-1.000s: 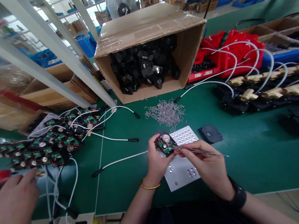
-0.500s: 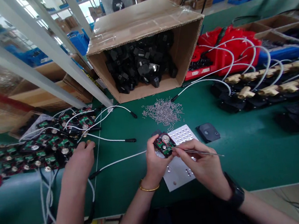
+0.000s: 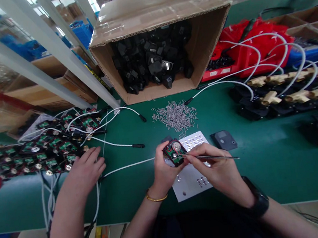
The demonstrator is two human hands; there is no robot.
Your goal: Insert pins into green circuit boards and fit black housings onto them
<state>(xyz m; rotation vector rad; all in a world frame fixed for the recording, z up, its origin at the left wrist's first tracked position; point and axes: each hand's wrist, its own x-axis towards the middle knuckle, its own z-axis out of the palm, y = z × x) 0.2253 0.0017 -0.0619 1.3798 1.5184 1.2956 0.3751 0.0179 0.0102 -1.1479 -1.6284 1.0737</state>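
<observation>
My left hand (image 3: 164,170) is wrapped round a small black housing (image 3: 174,152) with a green circuit board and a round metal part inside. Metal tweezers (image 3: 216,156) are pinched in my right hand (image 3: 215,166), their tips over the open housing. Beneath both hands lies a pale metal plate (image 3: 188,185) with rows of shiny round pieces. A dark cover (image 3: 223,140) rests on the green table right of the plate. Behind the plate is a heap of small metal pins (image 3: 175,116).
A cardboard box (image 3: 147,96) of black parts stands behind the pins. At left, another person's hand (image 3: 84,170) is beside rows of circuit-board units (image 3: 44,152). White cables cross the table. Brass-fitted units (image 3: 298,96) and a red bin (image 3: 228,71) are at right.
The other person's hand has spread its fingers and moved slightly down. The tweezers lie at a flatter angle over the housing. The camera view has shifted a little.
</observation>
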